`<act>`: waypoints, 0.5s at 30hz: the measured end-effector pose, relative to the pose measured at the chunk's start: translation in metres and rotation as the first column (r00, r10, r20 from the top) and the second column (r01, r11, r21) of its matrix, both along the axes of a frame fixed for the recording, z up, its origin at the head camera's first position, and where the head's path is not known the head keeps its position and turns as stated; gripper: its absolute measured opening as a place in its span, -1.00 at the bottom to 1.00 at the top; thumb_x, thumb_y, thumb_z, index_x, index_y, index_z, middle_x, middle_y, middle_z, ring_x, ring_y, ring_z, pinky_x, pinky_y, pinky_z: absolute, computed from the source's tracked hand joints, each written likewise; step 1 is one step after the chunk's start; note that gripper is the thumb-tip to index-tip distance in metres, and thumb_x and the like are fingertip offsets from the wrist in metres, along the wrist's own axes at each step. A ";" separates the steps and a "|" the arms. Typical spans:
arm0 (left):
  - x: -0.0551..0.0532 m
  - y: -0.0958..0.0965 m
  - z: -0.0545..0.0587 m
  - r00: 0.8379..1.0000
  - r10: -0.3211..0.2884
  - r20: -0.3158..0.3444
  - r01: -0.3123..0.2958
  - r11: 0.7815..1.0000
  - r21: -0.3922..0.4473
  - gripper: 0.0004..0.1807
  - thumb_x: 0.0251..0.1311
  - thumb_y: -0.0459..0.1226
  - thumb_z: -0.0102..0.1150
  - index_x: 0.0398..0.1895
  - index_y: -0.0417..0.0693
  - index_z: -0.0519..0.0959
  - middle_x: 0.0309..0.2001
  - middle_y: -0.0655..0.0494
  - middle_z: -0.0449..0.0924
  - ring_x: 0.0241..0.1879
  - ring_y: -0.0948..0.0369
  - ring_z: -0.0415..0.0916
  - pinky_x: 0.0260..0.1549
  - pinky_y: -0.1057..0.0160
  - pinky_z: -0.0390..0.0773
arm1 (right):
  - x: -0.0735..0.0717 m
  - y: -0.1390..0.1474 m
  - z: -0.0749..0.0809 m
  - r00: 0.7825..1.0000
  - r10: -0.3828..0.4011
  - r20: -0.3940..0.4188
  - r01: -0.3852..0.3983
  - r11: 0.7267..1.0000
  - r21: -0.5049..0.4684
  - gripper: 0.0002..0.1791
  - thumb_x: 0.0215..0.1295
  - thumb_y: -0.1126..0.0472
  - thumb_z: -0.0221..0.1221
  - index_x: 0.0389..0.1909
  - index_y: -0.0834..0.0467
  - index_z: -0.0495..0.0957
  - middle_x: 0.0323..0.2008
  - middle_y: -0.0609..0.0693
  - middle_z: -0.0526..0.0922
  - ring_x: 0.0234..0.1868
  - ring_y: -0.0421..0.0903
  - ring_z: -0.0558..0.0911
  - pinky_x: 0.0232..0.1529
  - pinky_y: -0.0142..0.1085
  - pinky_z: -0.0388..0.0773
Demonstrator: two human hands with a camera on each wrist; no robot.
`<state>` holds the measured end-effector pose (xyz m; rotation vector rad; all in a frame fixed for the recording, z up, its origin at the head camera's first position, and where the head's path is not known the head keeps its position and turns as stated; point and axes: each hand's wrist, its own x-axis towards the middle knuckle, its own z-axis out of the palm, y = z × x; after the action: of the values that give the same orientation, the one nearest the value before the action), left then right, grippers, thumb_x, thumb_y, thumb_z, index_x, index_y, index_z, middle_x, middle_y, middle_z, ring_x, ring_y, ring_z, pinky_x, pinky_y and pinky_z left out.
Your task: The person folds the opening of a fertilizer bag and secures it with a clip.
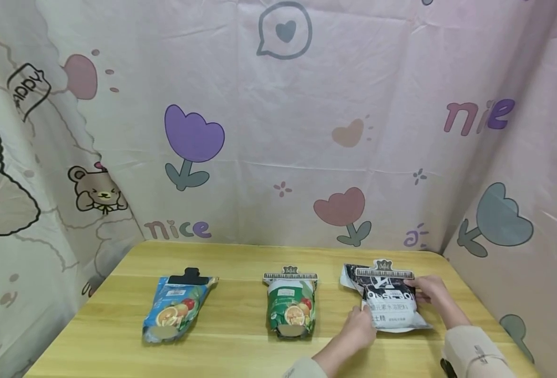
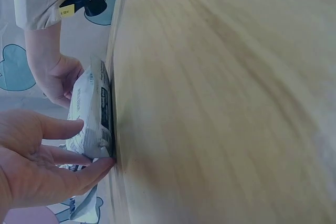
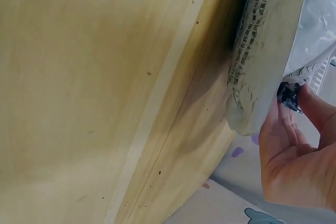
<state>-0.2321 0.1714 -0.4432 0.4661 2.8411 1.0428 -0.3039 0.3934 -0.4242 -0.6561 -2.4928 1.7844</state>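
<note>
At the right of the table lies a black-and-white plastic bag point(image 1: 394, 312) with printed lettering, its top folded under a wide clip point(image 1: 384, 272) with a piano-key strip. My left hand point(image 1: 359, 326) is at the bag's lower left edge; in the left wrist view its thumb lies over the bag point(image 2: 90, 114) and its fingers reach along the side. My right hand point(image 1: 432, 291) pinches the black upper right corner, just below the clip's end. The right wrist view shows that corner between the thumb and fingers of this hand point(image 3: 299, 150).
A green bag point(image 1: 285, 304) with fruit pictures and a similar piano-key clip point(image 1: 290, 274) stands mid-table. Further left is a blue fruit-printed bag point(image 1: 174, 310) with a black clip point(image 1: 188, 277). Patterned cloth point(image 1: 269, 131) hangs behind the wooden table point(image 1: 231, 346) and along both sides.
</note>
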 end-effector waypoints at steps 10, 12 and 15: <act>-0.002 0.002 -0.001 0.999 0.012 0.037 -0.013 1.000 0.027 -0.45 0.01 -0.37 0.20 0.16 -0.25 0.40 0.02 -0.16 0.40 0.04 0.04 0.36 0.05 0.21 0.37 | -0.001 0.001 -0.005 0.999 -0.027 0.021 0.024 0.990 0.139 -0.49 0.06 0.25 0.28 -0.18 0.61 0.38 -0.61 0.04 0.52 -0.66 -0.15 0.53 -0.55 -0.32 0.55; -0.001 0.002 -0.001 0.999 0.009 0.045 -0.011 0.999 0.037 -0.44 0.01 -0.38 0.19 0.16 -0.26 0.40 0.04 -0.16 0.39 0.06 0.04 0.35 0.06 0.21 0.36 | -0.002 0.002 -0.007 0.999 -0.025 0.031 0.018 0.978 0.207 -0.49 0.09 0.22 0.27 -0.19 0.62 0.40 -0.60 0.08 0.51 -0.67 -0.17 0.49 -0.57 -0.35 0.52; -0.001 0.002 -0.001 0.999 0.000 0.049 -0.002 0.999 0.051 -0.44 0.00 -0.39 0.19 0.17 -0.27 0.39 0.04 -0.16 0.39 0.07 0.03 0.35 0.06 0.20 0.35 | 0.000 0.001 -0.006 0.999 0.004 0.036 -0.015 0.954 0.299 -0.49 0.14 0.20 0.23 -0.15 0.62 0.42 -0.60 0.11 0.49 -0.67 -0.16 0.46 -0.57 -0.34 0.51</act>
<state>-0.2331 0.1733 -0.4438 0.4371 2.7785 1.1128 -0.3036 0.3949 -0.4305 -0.6601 -2.7109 1.3625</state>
